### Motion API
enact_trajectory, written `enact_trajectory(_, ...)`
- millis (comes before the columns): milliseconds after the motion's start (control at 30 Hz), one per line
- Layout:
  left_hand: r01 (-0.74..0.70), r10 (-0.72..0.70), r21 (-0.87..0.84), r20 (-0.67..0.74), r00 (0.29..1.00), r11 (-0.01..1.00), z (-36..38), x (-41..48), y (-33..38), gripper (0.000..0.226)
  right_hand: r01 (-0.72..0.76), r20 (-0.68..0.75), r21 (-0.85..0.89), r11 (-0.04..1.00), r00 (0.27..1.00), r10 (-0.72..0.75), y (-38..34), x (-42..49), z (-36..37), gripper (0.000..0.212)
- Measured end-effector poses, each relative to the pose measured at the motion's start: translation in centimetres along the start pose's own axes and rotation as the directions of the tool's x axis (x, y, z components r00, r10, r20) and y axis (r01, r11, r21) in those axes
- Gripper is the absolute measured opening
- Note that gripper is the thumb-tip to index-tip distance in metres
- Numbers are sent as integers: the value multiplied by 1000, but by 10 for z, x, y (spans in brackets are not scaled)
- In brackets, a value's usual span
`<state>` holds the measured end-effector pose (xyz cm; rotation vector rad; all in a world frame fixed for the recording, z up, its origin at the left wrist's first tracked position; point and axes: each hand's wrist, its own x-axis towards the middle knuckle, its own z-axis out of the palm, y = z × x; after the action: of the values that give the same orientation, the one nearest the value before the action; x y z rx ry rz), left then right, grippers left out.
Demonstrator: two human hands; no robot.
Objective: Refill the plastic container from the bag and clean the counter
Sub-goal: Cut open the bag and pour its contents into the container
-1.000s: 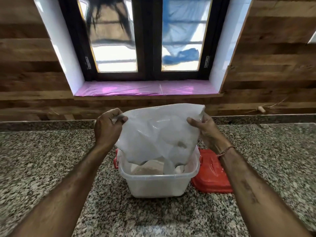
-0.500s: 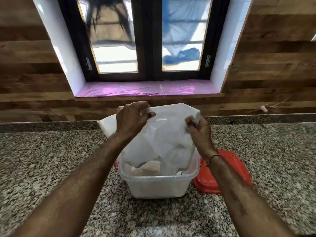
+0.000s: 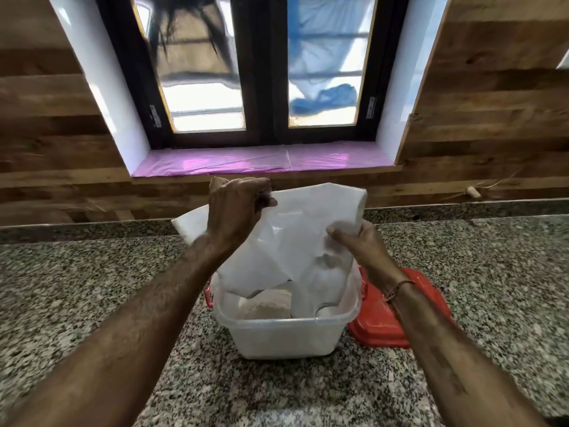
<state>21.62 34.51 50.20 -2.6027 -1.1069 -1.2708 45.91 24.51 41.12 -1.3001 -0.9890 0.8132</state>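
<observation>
Your left hand (image 3: 237, 211), the higher, and right hand (image 3: 358, 245) pinched the crumpled white plastic bag (image 3: 308, 241) upright, its lower end hanging into the clear rectangular plastic container (image 3: 286, 337) directly below on the speckled granite counter (image 3: 92, 272).

bag (image 3: 295, 238): thin translucent plastic | counter (image 3: 92, 288): polished speckled granite | lid (image 3: 381, 328): glossy red plastic

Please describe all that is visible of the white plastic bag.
The bag is thin, white, half-clear plastic, crumpled, and it looks nearly empty. It is held up over the open container, and its lower end hangs inside, just above pale powder. The left hand grips its top edge in a fist. The right hand pinches its right side. One flat corner sticks out to the left, behind the left hand.
</observation>
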Motion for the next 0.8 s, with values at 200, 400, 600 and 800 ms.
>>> enact_trajectory(200, 8, -4, 49, -89, 996, 999, 4, 2, 5, 19, 40, -23, -418, 908, 998, -55, 17, -5, -3, 21)
enact_trajectory(400, 146, -137, 43, -158, 978, 988, -5, 5, 0, 22, 126, -9, -640, 758, 985, -171, 18, -16, -7, 17)
enact_trajectory(600, 167, -169, -39, -49, 984, 985, -4, 4, 8, 20, -12, 25, -352, 936, 999, 22, 11, -8, 0, 28)
enact_trajectory(800, 249, -260, 87, 154, 953, 965, -25, 6, -33, 49, -35, -80, -302, 953, 997, 11, 14, 1, -4, 26)
